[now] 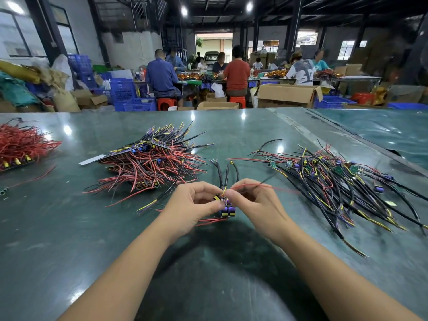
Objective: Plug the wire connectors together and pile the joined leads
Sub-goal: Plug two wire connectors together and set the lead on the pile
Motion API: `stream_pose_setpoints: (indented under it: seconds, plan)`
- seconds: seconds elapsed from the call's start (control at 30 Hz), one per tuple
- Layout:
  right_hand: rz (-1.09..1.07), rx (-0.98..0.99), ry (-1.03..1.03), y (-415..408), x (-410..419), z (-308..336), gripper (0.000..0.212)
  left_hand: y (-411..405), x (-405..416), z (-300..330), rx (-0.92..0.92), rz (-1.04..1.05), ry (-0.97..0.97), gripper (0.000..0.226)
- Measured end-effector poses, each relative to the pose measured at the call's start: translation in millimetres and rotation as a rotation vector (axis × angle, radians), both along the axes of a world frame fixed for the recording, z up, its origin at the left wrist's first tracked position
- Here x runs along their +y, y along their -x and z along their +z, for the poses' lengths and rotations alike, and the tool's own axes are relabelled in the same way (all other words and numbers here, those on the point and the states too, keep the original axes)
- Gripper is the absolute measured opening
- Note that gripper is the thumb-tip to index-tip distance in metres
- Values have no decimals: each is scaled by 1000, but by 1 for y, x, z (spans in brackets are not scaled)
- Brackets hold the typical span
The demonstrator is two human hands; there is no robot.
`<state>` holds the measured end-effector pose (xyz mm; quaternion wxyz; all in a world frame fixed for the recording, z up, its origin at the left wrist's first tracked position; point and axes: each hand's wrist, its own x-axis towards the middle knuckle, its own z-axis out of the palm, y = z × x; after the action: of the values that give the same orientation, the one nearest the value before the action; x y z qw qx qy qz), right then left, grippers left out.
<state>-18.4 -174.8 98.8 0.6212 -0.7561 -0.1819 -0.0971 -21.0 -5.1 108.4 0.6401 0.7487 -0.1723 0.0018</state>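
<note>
Your left hand [193,206] and right hand [249,200] both pinch the connector bundle [225,207] just above the near counter [69,228], close together so the plugs line up; finished leads [335,181] pile at right.

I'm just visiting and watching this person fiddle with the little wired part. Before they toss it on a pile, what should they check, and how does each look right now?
1. Left hand has a grip on the small wired assembly: ok, fingers pinch it.
2. Right hand has a grip on the red lead: ok, pinched at the fingertips.
3. Connector fully seated: cannot tell, fingers cover the joint.
4. Loose wires clear of the hands: ok, black leads stand up behind them.
5. Pile to drop onto: ok, the loose wired pile on the right and the stacked bundle on the left both lie within view on the green table.
</note>
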Motion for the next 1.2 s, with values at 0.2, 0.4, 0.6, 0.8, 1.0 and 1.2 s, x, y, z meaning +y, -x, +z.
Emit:
stream_pose_setpoints:
  seconds: [0.2, 0.4, 0.6, 0.8, 1.0, 1.2]
  plan:
    - [110, -68, 94, 3, -2, 0, 8, 3, 2, 3, 106, -116, 19, 32]
    - [-20, -59, -78, -7, -12, 7, 16, 2, 12, 6, 169, -184, -37, 47]
    - [-172, -38, -96, -16, -43, 11, 39, 1, 15, 7, 177, -179, -49, 40]
    - [-183, 60, -229, -24, -45, 7, 38, -3, 20, 6, 124, -51, -20, 23]
    - [-332, 50, -195, -27, -51, 6, 34, -7, 22, 1, 121, -7, 6, 26]
    - [-832, -134, 349, -19, -62, 15, 29, -12, 22, -2, 60, 113, 17, 14]
